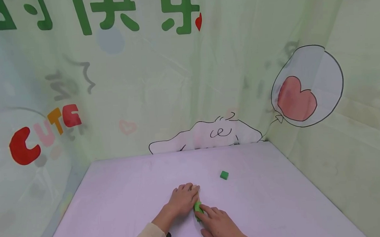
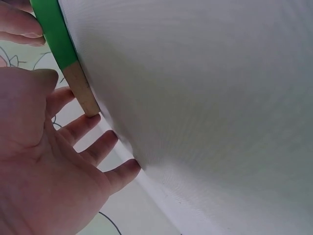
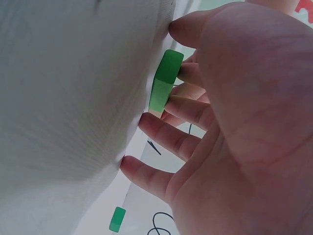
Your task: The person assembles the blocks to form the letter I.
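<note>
"Toward the near edge of the surface (image 1: 276,206), how does each grip stand?"

"The left hand (image 1: 182,200) is spread, fingertips down on the surface, one at the end of the bare-wood piece (image 2: 82,90). The right hand (image 1: 221,226) is spread too, fingertips against the green block (image 3: 168,68)."

"How do those two lie?"

"In line between the hands, green toward the near edge, wood toward the far one. Whether they're joined, I can't tell."

"Handling?"

"Light and stiff, I'd guess, hardly fragile; the smooth green faces might slip. I'd pinch the long sides, near the middle."

"Farther out?"

"A small green cube (image 1: 224,175), right of centre, nearer the far edge."
</note>
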Motion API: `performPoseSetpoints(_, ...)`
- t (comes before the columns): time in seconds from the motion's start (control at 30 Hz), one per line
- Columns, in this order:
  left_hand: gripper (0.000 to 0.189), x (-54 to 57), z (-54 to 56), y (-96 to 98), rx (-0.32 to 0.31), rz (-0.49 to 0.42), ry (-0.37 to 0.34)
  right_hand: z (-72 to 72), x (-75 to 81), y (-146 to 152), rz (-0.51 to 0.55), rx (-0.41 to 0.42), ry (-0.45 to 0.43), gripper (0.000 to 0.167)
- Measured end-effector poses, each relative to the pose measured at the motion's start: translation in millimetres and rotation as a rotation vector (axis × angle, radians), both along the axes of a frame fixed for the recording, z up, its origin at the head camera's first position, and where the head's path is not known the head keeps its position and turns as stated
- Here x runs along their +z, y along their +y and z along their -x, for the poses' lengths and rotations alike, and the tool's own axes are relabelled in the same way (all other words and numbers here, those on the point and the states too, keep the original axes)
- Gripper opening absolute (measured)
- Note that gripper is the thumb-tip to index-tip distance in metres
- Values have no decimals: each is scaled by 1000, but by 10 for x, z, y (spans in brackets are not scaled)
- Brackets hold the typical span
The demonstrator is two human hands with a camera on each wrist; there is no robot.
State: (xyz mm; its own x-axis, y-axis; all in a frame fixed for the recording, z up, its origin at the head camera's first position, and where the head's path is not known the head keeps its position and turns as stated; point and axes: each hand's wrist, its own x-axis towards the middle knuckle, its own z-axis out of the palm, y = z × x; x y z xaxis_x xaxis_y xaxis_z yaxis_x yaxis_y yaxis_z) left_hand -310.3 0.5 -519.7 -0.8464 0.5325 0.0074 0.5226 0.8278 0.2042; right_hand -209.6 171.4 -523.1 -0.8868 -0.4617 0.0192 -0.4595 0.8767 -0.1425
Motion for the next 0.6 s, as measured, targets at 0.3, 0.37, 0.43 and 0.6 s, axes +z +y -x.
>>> performPoseSetpoints(0.3,47,3,20,-5,5,5,12,4,17,-15,-7,-7,-13,53)
performPoseSetpoints(0.37,47,-7,20,-2,7,5,20,6,20,-18,-8,-8,-15,53)
performPoseSetpoints(0.43,46,-26,25,1,10,8,30,4,26,-19,-10,-9,-16,52)
performPoseSetpoints(0.6,47,-50,28,3,14,-4,39,-6,42,-24,-8,-15,-19,53)
